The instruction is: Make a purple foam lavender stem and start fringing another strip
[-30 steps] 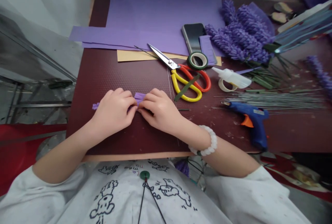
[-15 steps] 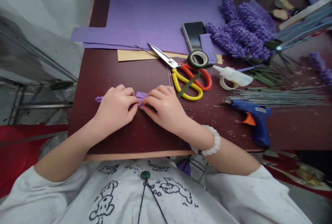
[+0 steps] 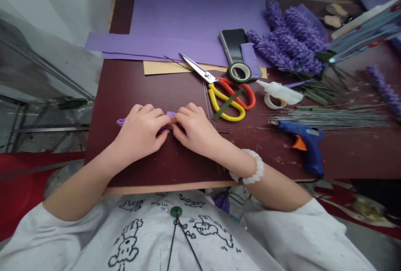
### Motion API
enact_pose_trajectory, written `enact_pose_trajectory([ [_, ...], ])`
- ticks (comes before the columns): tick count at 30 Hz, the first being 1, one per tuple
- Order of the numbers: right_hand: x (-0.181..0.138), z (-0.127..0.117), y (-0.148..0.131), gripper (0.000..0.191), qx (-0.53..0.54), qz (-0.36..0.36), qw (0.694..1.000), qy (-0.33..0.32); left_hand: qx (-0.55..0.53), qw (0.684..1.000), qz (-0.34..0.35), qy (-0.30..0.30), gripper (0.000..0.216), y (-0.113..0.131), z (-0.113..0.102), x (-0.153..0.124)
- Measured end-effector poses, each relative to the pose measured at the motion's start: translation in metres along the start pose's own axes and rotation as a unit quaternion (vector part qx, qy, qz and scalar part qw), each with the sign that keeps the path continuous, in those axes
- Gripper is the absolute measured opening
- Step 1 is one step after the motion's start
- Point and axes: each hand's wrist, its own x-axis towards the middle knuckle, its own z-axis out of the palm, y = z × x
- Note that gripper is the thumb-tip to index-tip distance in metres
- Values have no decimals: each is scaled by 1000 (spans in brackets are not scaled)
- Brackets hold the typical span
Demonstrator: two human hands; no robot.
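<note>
Both hands meet over a purple crepe paper strip [image 3: 171, 114] at the near middle of the table. My left hand [image 3: 141, 129] is closed on it, fingers bent, and covers most of its length; a crinkled end sticks out to the left. Pinching the right end, my right hand [image 3: 196, 131] has its fingertips touching those of the left. What lies under the fingers is hidden. Just beyond the right hand are scissors [image 3: 227, 99] with one red and one yellow handle, a piece of green tape [image 3: 228, 104] lying across them.
Purple paper sheets [image 3: 200, 7] cover the back of the table [image 3: 150, 91]. A phone [image 3: 233, 43], green tape roll [image 3: 239, 72], glue bottle [image 3: 282, 92], purple paper flowers [image 3: 288, 39], thin wires [image 3: 332, 118] and a blue glue gun [image 3: 302, 137] are to the right.
The fingertips of both hands have come closer together over the purple strip, covering more of it. My right hand has shifted slightly left.
</note>
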Motion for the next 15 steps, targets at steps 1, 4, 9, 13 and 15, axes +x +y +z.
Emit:
enact_pose_trajectory([
  [1, 0, -1, 0, 18, 9, 9, 1000, -3, 11, 1000, 6, 7, 18, 0, 0, 0],
  [4, -2, 0, 1, 16, 28, 18, 999, 7, 27, 999, 12, 29, 19, 1, 2, 1],
  [9, -10, 1, 5, 18, 12, -25, 998, 55, 33, 999, 1, 22, 21, 3, 4, 8],
  [13, -14, 3, 4, 22, -56, -80, 988, 118, -7, 999, -38, -4, 21, 3, 3, 12],
  [15, -14, 4, 2, 24, -90, -97, 983, 130, -32, 997, -63, -15, 21, 3, 3, 13],
])
